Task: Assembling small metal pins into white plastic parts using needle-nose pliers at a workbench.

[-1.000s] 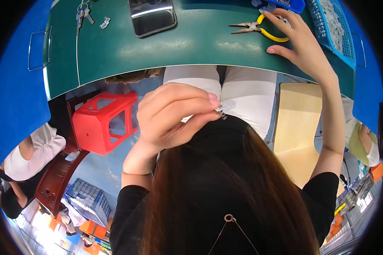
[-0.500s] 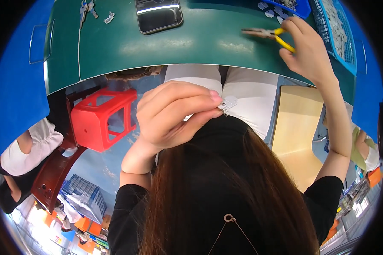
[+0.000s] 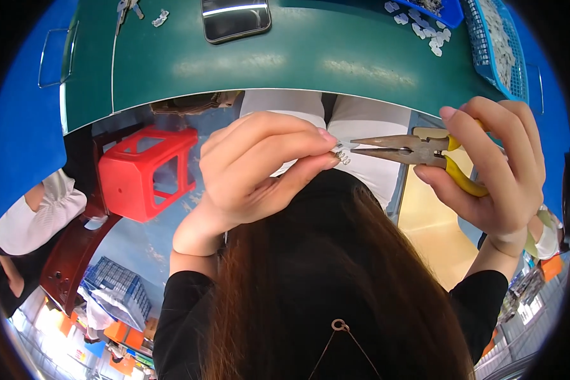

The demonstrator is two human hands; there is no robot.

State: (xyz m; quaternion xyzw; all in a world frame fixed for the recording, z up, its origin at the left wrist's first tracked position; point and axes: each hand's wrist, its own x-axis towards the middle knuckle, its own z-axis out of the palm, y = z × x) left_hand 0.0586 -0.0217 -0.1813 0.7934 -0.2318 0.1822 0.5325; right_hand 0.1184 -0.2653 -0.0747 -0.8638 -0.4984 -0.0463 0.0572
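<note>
My left hand [image 3: 266,168] is closed in a pinch between thumb and forefinger, over my lap. A small metal spring [image 3: 343,158] sticks out at its fingertips; a pale piece beside it is mostly hidden. My right hand [image 3: 497,164] grips needle-nose pliers [image 3: 424,150] by their yellow handles. The jaws are parted and point left, their tips close to the spring. Whether they touch it I cannot tell.
On the green table [image 3: 234,69] lie a black phone [image 3: 235,20], keys [image 3: 128,7] and several small white parts [image 3: 436,43]. A blue mesh basket [image 3: 497,47] stands at the right. A red stool [image 3: 145,171] and a wooden chair [image 3: 434,215] flank my lap.
My right hand has brought the pliers from over the table down to my left fingertips. More white parts now show on the table near the blue tray. My left hand keeps its pinch.
</note>
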